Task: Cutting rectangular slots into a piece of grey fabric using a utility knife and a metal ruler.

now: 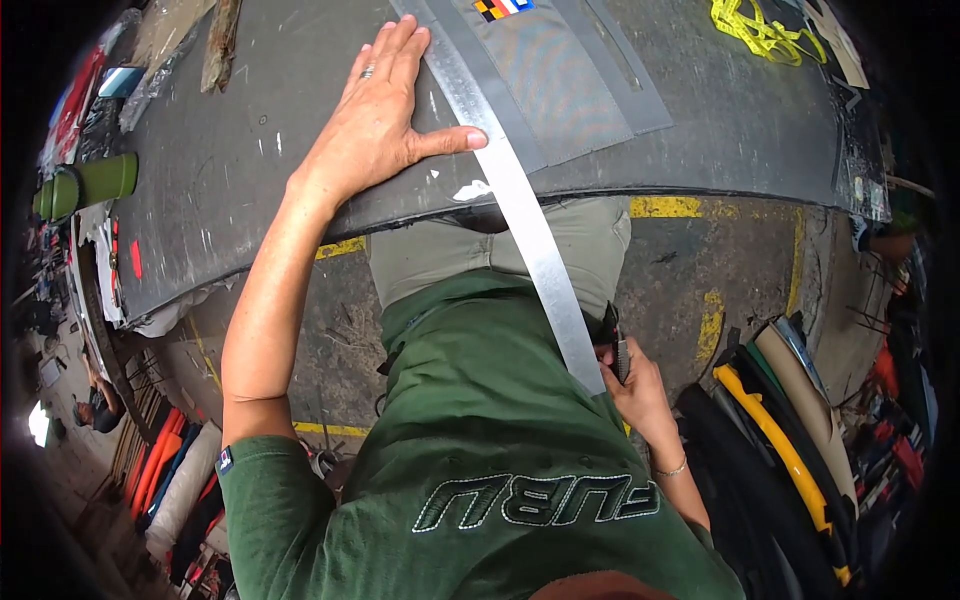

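My left hand (385, 125) lies flat on the dark table, fingers stretched out and thumb spread. Its thumb and fingertips press on the edge of a long metal ruler (510, 180). The ruler runs along the left side of a grey fabric panel (570, 85) that has a mesh middle and a small coloured patch. Past the table's near edge, the ruler hangs over my lap toward my right side. There my right hand (642, 392) is closed on a black utility knife (621, 358), close to the ruler's near end. The blade's tip cannot be made out.
Yellow webbing (765, 35) lies at the table's far right. A green cylindrical case (90, 187) is at the left, and a wooden strip (220, 45) at the far left. Fabric rolls (780, 450) stand at my right; more rolls (185, 490) are at the lower left. Another person (98, 405) is farther left.
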The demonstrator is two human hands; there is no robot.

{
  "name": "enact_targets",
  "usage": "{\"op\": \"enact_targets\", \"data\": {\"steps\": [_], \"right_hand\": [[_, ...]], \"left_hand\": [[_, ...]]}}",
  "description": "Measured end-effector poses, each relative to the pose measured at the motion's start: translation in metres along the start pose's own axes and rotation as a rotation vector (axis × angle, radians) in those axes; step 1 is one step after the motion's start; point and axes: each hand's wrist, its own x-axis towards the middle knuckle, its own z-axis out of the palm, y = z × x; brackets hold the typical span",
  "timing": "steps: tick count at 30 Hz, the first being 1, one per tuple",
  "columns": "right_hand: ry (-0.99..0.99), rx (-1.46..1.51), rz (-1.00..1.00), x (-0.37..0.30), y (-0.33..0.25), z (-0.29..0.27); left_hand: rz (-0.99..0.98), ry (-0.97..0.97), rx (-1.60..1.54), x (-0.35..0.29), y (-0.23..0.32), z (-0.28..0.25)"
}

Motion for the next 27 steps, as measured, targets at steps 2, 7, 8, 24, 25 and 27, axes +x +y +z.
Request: {"op": "enact_targets", "data": {"steps": [2, 7, 8, 24, 25, 27], "right_hand": [[-0.019, 0.026, -0.031, -0.002, 0.005, -0.003], [-0.070, 0.095, -0.081, -0.001, 0.016, -0.001], [-0.081, 0.094, -0.063, -0.002, 0.011, -0.003], [-0.161, 0.345, 0.029, 0.010, 0.051, -0.013], [-0.181, 0.323, 0.015, 0.011, 0.051, -0.012], [-0.204, 0.300, 0.000, 0.013, 0.052, -0.014]], "left_hand": [[0.000, -0.003, 0.002, 0.000, 0.000, 0.002], [-0.003, -0.007, 0.023, -0.003, -0.001, 0.001], [0.001, -0.022, 0.043, -0.001, 0.003, -0.002], [-0.059, -0.164, -0.032, 0.004, 0.012, -0.020], [-0.055, -0.165, -0.036, 0.005, 0.012, -0.022], [-0.054, -0.167, -0.037, 0.004, 0.012, -0.023]]}}
